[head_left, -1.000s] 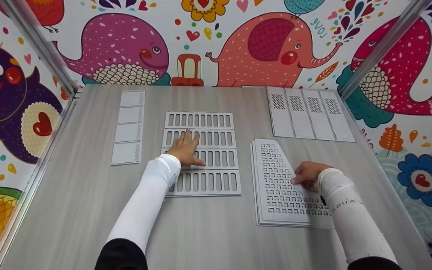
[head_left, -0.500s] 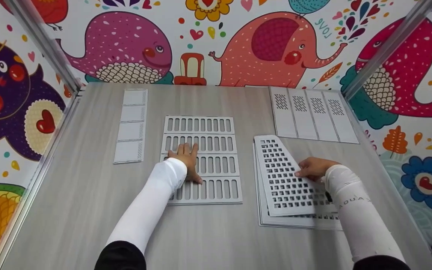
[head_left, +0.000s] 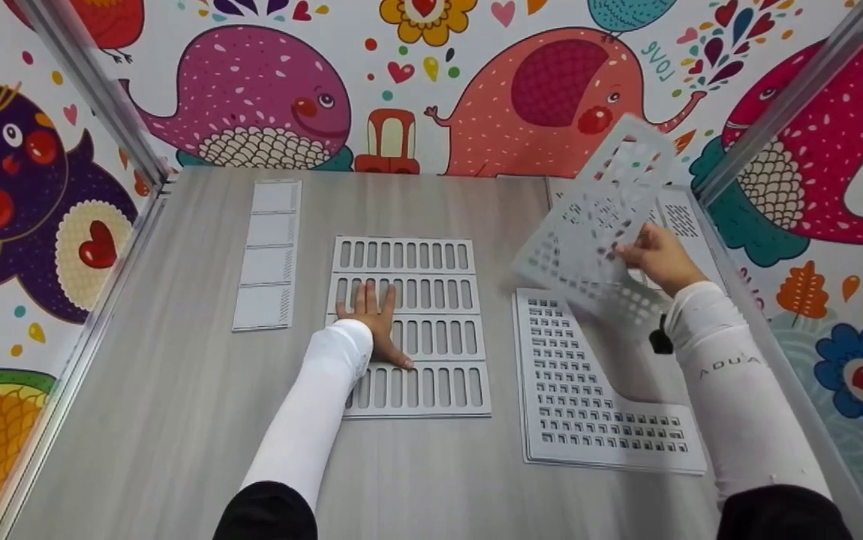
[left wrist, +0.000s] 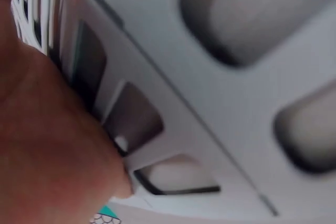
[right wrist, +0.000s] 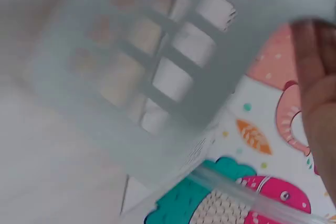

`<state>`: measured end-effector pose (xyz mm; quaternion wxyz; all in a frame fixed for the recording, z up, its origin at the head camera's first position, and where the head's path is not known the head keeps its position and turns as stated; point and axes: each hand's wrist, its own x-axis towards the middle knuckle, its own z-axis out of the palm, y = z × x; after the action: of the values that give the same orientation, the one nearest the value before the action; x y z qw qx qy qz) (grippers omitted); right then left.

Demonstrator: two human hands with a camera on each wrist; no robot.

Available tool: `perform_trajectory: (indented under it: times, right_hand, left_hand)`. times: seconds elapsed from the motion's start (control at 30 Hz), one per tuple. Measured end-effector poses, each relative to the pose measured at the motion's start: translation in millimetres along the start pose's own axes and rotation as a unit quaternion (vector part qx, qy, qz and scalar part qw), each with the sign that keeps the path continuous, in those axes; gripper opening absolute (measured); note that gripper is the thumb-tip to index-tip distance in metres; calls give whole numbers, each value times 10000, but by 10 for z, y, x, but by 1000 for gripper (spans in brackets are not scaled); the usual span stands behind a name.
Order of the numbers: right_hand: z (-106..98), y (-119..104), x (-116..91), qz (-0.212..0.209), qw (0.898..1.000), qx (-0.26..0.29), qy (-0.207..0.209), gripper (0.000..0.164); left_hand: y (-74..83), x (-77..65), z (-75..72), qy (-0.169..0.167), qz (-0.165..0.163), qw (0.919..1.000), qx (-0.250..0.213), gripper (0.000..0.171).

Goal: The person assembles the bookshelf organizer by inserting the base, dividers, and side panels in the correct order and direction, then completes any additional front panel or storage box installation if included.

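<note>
My left hand (head_left: pixel 373 326) lies with its fingers spread on a light grey panel (head_left: pixel 410 364) with rows of long slots, in the middle of the table. In the left wrist view the hand (left wrist: pixel 52 145) rests against the slotted surface. My right hand (head_left: pixel 664 259) pinches the edge of a perforated L-shaped panel (head_left: pixel 551 259), blurred by motion and tilted up over the back right of the table. The right wrist view shows this panel's square holes (right wrist: pixel 210 98). Below it, a stack of similar perforated L-shaped panels (head_left: pixel 615 455) lies on the table.
A narrow strip of white panels (head_left: pixel 261 266) lies at the left. At the back right, white panels (head_left: pixel 702 251) with slanted slots are partly hidden behind the lifted panel. Metal posts (head_left: pixel 97 94) and cartoon-printed walls (head_left: pixel 416 97) enclose the table (head_left: pixel 176 375).
My right hand has peeled the top perforated panel off the stack and carried it up and away toward the back wall. My left hand has slid slightly toward me and stays on the slotted panel.
</note>
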<state>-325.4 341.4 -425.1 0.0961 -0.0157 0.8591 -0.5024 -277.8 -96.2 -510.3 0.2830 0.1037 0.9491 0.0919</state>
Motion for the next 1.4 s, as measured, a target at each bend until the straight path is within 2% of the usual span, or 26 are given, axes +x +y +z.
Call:
perform_trajectory:
  times: [0.1, 0.2, 0.3, 0.47, 0.67, 0.8, 0.9, 1.07, 1.27, 1.4]
  right_hand:
    - [121, -126, 178, -254, 9979, -213, 552, 40]
    - [247, -211, 349, -545, 9919, -685, 922, 38]
    - [384, -261, 516, -828, 9835, -1058, 1215, 33]
    - [598, -246, 736, -1031, 9725, -1424, 1525, 25]
    - [844, -181, 911, -1055, 9744, -1405, 1405, 22]
    - [937, -190, 986, -1062, 9730, -1497, 1402, 23]
    - [940, -209, 1010, -971, 9738, -1515, 1388, 24]
    - [916, -214, 1013, -804, 9742, -1656, 1306, 24]
    - [907, -251, 1060, -666, 9776, -1764, 938, 29]
    - [890, -234, 1069, -701, 9744, -1950, 876, 29]
  left_hand:
    - [-16, 20, 15, -12, -68, 10000, 67, 135]
    - [-21, 46, 32, 13, -55, 10000, 48, 135]
    - [-23, 66, 47, 27, -42, 10000, 16, 136]
    - [-10, 79, 64, 64, 5, 10000, -3, 136]
    - [-42, 74, 111, 48, -50, 9999, -90, 137]
    - [-77, 74, 104, 118, -58, 9997, -200, 137]
    - [-80, 89, 67, 145, 18, 9996, -230, 136]
    - [-60, 104, 93, 124, 101, 9993, -326, 138]
    - [-84, 119, 112, 124, 20, 9992, -383, 139]
    - [-82, 112, 117, 169, 94, 9985, -503, 140]
